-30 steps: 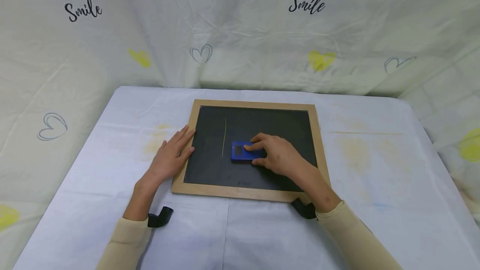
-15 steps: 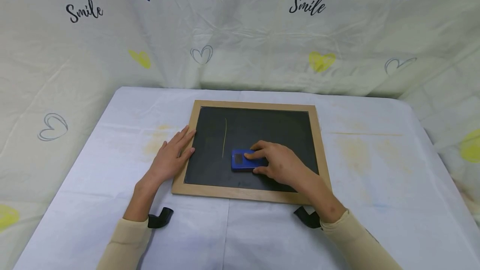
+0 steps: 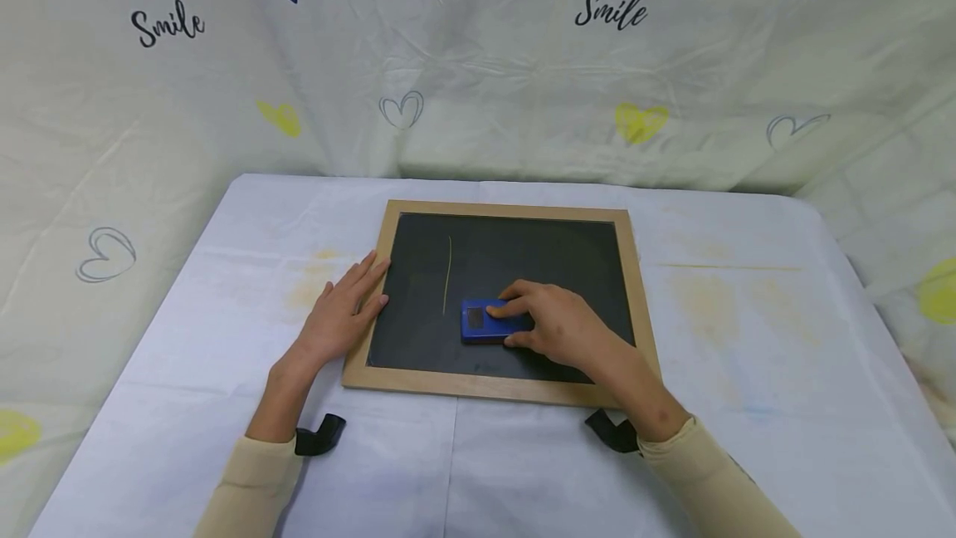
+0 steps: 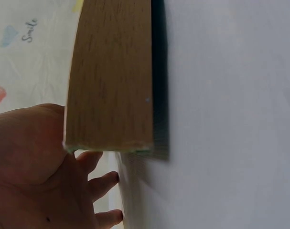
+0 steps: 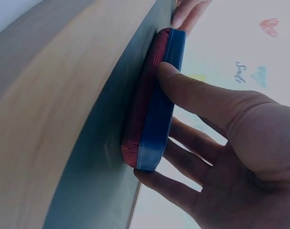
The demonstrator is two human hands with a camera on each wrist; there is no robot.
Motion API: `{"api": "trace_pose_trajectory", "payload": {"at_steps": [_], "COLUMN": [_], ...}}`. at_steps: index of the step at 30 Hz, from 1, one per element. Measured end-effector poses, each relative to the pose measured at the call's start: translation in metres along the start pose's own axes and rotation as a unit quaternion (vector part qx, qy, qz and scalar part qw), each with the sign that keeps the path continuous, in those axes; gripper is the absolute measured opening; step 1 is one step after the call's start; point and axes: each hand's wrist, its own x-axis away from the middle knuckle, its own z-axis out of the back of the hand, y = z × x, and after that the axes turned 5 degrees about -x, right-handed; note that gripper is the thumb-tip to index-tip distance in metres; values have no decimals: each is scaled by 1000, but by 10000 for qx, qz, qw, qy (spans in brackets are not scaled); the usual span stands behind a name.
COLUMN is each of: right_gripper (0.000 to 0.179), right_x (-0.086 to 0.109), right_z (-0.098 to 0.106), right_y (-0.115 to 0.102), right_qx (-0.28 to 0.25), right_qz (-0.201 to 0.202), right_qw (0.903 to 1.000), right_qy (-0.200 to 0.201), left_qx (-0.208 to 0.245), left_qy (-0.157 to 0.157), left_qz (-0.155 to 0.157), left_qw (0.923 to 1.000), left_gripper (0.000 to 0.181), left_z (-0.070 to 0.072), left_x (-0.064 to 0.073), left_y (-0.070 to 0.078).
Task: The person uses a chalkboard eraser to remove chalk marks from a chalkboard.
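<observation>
A chalkboard [image 3: 538,256] in a light wooden frame lies on the white-covered table, with one thin yellow chalk line [image 3: 448,272] on its left half. My right hand [image 3: 560,322] grips a blue board eraser [image 3: 478,322] by its long sides, low on the board and right of the line. In the right wrist view the eraser's red felt underside [image 5: 147,95] faces the board, and the thumb presses its near side. My left hand [image 3: 339,314] rests with fingers extended on the frame's left edge [image 3: 381,260]; in the left wrist view the frame's corner [image 4: 109,95] covers part of it.
The white tablecloth [image 3: 732,438] has faint yellow smudges on both sides and a yellow line [image 3: 728,266] at the right. Behind the table hangs a printed curtain [image 3: 508,106] with hearts. A black strap mount [image 3: 321,434] sits at the left wrist.
My right hand has drawn the eraser a little toward me over the board, then stopped during the last half second. The left hand and the chalk line stay as they were.
</observation>
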Motion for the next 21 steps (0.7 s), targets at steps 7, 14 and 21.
{"api": "trace_pose_trajectory", "payload": {"at_steps": [7, 14, 21], "right_gripper": [51, 52, 53], "right_x": [-3, -10, -18], "right_z": [0, 2, 7], "right_y": [2, 5, 11], "right_qx": [89, 85, -27], "right_qz": [-50, -79, -180], "right_qw": [9999, 9999, 9998], "right_qy": [46, 90, 126], "left_qx": [38, 50, 74], "left_qy": [0, 3, 16], "left_qz": [-11, -12, -35], "left_qw": [10000, 10000, 10000], "left_gripper": [62, 62, 62], "left_z": [0, 1, 0], "left_x": [0, 1, 1], "left_y": [0, 1, 1]}}
